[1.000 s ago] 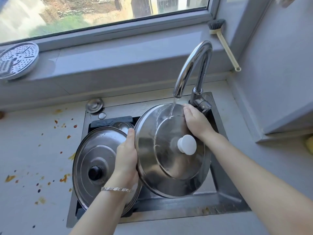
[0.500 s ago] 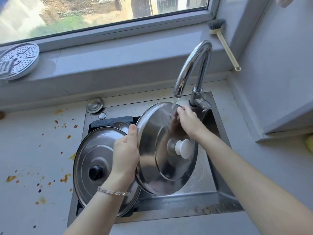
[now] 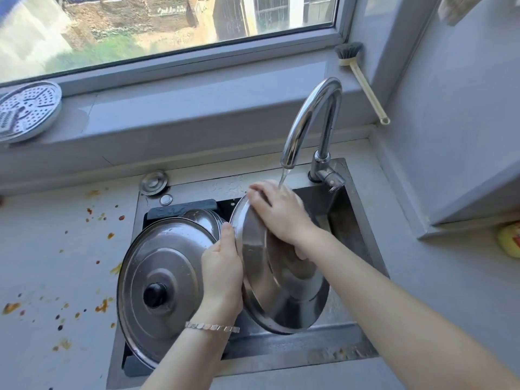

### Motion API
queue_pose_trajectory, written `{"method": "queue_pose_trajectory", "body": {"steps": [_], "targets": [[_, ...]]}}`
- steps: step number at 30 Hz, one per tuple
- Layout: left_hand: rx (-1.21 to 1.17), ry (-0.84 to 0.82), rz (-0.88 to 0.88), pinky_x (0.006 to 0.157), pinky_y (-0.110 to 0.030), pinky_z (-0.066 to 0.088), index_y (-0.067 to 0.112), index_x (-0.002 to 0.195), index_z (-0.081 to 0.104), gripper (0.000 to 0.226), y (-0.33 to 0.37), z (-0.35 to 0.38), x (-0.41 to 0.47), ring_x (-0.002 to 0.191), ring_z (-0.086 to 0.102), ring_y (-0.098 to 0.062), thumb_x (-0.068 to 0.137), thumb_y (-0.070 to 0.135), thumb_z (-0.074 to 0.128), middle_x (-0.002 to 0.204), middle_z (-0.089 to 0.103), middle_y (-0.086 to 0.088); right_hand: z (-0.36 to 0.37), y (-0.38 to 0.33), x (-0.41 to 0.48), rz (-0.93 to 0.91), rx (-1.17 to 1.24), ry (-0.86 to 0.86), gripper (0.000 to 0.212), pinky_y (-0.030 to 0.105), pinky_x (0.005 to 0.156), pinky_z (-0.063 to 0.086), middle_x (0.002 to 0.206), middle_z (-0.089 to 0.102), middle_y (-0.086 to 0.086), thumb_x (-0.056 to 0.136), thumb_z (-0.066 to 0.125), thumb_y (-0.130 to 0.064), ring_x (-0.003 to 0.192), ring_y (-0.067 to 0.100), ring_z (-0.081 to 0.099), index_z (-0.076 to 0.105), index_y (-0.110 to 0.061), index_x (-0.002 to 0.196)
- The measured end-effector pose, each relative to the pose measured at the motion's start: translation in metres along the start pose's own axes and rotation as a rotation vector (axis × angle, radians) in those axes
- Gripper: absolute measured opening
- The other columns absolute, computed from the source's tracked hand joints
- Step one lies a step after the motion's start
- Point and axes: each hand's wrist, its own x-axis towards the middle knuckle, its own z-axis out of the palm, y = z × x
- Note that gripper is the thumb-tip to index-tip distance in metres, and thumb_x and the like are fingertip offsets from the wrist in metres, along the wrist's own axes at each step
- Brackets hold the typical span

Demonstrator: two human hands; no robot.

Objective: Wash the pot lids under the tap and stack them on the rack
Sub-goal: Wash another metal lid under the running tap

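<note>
Seen from the head camera, a steel sink (image 3: 284,358) is sunk into a grey desk (image 3: 56,263) under a window. The pot lid (image 3: 281,294) being washed stands tilted on edge over the right half of the sink, with its domed face turned to the right and toward the viewer. The left hand (image 3: 222,277) grips the lid's left rim. Its thumb lies along the edge, and its fingers are hidden behind the lid, curled round it. The right hand (image 3: 277,212) lies flat across the upper part of the domed face, its fingers (image 3: 259,192) stretched out and relaxed, reaching to the far rim. A thin stream of water (image 3: 282,178) falls from the curved tap (image 3: 309,119) onto the back of this hand.

A larger lid with a black knob (image 3: 163,277) rests tilted in the left half of the sink, leaning on a dark insert (image 3: 183,206). A smaller lid (image 3: 204,218) shows just behind it. A bracelet (image 3: 211,327) circles the left wrist.

A round drain cap (image 3: 154,182) sits on the far rim of the sink. Orange and brown splashes dot the desk on the left. On the windowsill, a perforated steamer plate (image 3: 25,111) lies at far left, and a dish brush (image 3: 363,80) leans in the far right corner. A yellow object (image 3: 509,240) is cut off at the right edge.
</note>
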Motion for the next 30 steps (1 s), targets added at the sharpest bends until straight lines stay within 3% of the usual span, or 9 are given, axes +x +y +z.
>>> {"method": "queue_pose_trajectory", "body": {"steps": [2,4,8,14,18,20,22,26,30], "targets": [[0.025,0.035,0.04,0.054,-0.029,0.028,0.011,0.052,0.035,0.052,-0.003,-0.004,-0.002,0.056,0.032,-0.021,0.096,0.038,0.041,0.054,0.033,-0.006,-0.012,0.013,0.007,0.172,0.138,-0.093,0.039,0.029,0.108,0.024,0.14,0.044,0.001,0.099,0.033,-0.036,0.132,0.017,0.036,0.049,-0.022,0.131],[0.06,0.061,0.067,0.05,-0.027,0.028,0.009,0.057,0.039,0.05,-0.005,-0.009,-0.001,0.055,0.032,-0.02,0.096,0.039,0.04,0.057,0.033,-0.007,-0.022,0.021,0.006,0.142,0.088,-0.149,0.04,0.027,0.105,0.029,0.139,0.046,0.002,0.098,0.038,-0.036,0.129,0.016,0.04,0.048,-0.021,0.133],[-0.006,0.113,0.02,0.062,-0.03,0.037,0.008,0.069,0.05,0.045,-0.004,-0.01,0.009,0.064,0.04,-0.021,0.096,0.043,0.04,0.068,0.043,-0.009,-0.018,0.017,-0.01,0.128,-0.176,0.06,0.037,0.035,0.095,0.039,0.122,0.048,0.006,0.094,0.041,-0.043,0.119,0.022,0.042,0.052,-0.017,0.119],[-0.114,0.205,-0.039,0.057,-0.029,0.035,0.016,0.061,0.04,0.044,0.012,-0.005,0.024,0.059,0.038,-0.018,0.096,0.043,0.04,0.063,0.039,-0.002,-0.004,0.014,-0.025,0.226,-0.266,0.029,0.033,0.036,0.07,0.037,0.097,0.063,0.015,0.095,0.031,-0.047,0.094,0.036,0.057,0.037,-0.016,0.085],[-0.162,0.203,-0.063,0.057,-0.026,0.042,0.015,0.062,0.046,0.044,0.014,-0.01,0.025,0.058,0.045,-0.018,0.096,0.042,0.041,0.063,0.046,0.0,-0.005,0.014,-0.014,0.301,0.133,0.038,0.044,0.03,0.056,0.036,0.059,0.047,0.0,0.084,0.057,-0.044,0.061,0.023,0.048,0.032,-0.017,0.06],[-0.218,0.187,-0.065,0.052,-0.021,0.048,0.014,0.066,0.054,0.042,0.017,-0.015,0.028,0.057,0.053,-0.014,0.097,0.039,0.042,0.065,0.055,0.001,-0.006,0.015,-0.008,0.313,0.401,-0.028,0.043,0.022,0.04,0.029,0.045,0.041,-0.003,0.078,0.069,-0.041,0.037,0.014,0.038,0.038,-0.016,0.061],[-0.235,0.165,-0.089,0.058,-0.026,0.051,0.015,0.071,0.058,0.039,0.019,-0.021,0.033,0.063,0.059,-0.017,0.096,0.042,0.043,0.072,0.061,-0.001,-0.005,0.016,-0.005,0.309,0.612,-0.057,0.035,0.016,0.032,0.024,0.036,0.042,-0.001,0.08,0.069,-0.037,0.026,0.009,0.034,0.048,-0.011,0.07],[-0.273,0.151,-0.178,0.087,-0.049,0.053,0.016,0.074,0.067,0.046,0.01,-0.034,0.053,0.09,0.067,-0.029,0.075,0.061,0.055,0.095,0.072,-0.009,0.0,0.018,-0.002,0.288,0.876,-0.077,0.027,0.013,0.028,0.029,0.037,0.052,-0.003,0.091,0.056,-0.029,0.026,0.007,0.043,0.055,-0.008,0.074],[-0.26,0.192,-0.219,0.089,-0.048,0.052,0.018,0.079,0.065,0.042,0.002,-0.041,0.057,0.097,0.066,-0.029,0.079,0.059,0.053,0.102,0.07,-0.006,0.004,0.018,-0.005,0.277,0.899,-0.092,0.022,0.013,0.034,0.037,0.04,0.056,-0.002,0.093,0.052,-0.026,0.031,0.006,0.049,0.058,-0.006,0.088]]}}
